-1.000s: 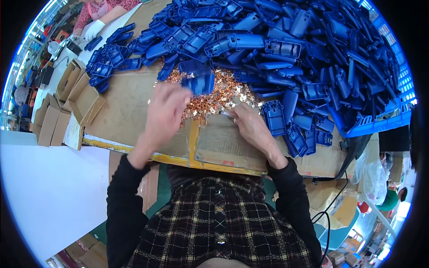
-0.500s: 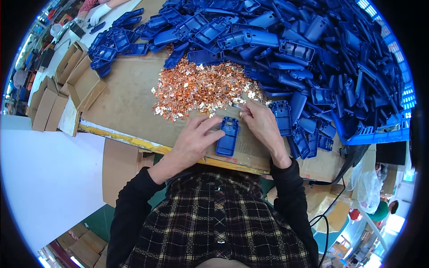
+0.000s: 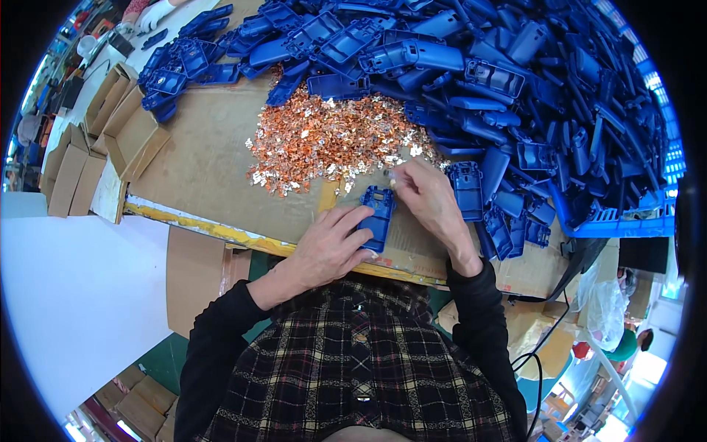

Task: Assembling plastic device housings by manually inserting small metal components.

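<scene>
Drops off table's [image 3: 210, 151] near edge are being risked by slips: left hand [image 3: 328, 244] pinching blue shell [image 3: 379, 221], right hand [image 3: 428, 193] tiny piece [image 3: 392, 180].

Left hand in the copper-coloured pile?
No, the left hand is at a blue housing, apart from the copper-coloured pile.

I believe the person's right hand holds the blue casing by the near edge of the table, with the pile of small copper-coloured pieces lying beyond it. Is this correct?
Not quite: the head view shows the left hand holding the blue casing by the near edge of the table, with the pile of small copper-coloured pieces lying beyond it.
</scene>
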Available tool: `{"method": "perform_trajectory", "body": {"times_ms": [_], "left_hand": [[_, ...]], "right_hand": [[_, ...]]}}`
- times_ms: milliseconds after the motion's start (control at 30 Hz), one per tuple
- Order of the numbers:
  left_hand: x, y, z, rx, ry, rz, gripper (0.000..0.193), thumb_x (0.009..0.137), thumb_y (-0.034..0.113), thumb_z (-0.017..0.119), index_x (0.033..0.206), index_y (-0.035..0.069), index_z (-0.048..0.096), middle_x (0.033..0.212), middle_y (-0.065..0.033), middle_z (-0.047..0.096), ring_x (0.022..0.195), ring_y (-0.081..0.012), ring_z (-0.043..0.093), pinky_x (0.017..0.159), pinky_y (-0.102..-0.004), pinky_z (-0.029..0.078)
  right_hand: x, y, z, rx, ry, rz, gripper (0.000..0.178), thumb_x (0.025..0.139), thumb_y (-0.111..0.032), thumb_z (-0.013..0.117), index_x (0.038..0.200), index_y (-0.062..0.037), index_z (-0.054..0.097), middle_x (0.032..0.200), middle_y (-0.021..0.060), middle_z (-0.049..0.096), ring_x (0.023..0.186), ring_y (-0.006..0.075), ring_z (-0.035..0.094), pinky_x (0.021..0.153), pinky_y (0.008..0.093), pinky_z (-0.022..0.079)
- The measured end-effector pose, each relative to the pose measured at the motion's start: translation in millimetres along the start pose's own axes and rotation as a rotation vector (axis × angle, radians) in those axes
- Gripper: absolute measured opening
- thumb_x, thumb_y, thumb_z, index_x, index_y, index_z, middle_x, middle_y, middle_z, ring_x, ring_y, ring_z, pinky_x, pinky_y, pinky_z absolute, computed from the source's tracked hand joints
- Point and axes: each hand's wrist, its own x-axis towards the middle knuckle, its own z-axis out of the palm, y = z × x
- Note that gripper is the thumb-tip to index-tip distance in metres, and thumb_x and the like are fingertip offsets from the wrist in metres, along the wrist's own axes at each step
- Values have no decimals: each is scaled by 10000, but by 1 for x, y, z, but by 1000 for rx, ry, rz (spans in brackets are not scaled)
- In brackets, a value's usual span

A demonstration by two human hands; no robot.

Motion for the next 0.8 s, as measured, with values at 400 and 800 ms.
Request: {"method": "perform_trajectory", "body": {"times_ms": [400, 800], "left_hand": [[4, 1, -1, -29, -1, 0, 309, 780, 192, 735, 1003, 44, 581, 1267, -135, 526, 1116, -336, 522, 917, -439, 450], [3, 1, 1, -23, 14, 2, 325, 770, 187, 743, 1018, 52, 584, 1262, -132, 521, 1124, -332, 518, 922, -447, 447]], "right_hand": [[-10, -11, 19, -76, -4, -158, 83, 834, -25, 627, 891, 10, 579, 987, 139, 554, 932, 329, 578, 791, 382, 477], [-7, -4, 19, 34, -97, 2, 124, 789, -18, 619, 908, 1, 588, 958, 128, 566, 885, 310, 600, 770, 379, 485]]}}
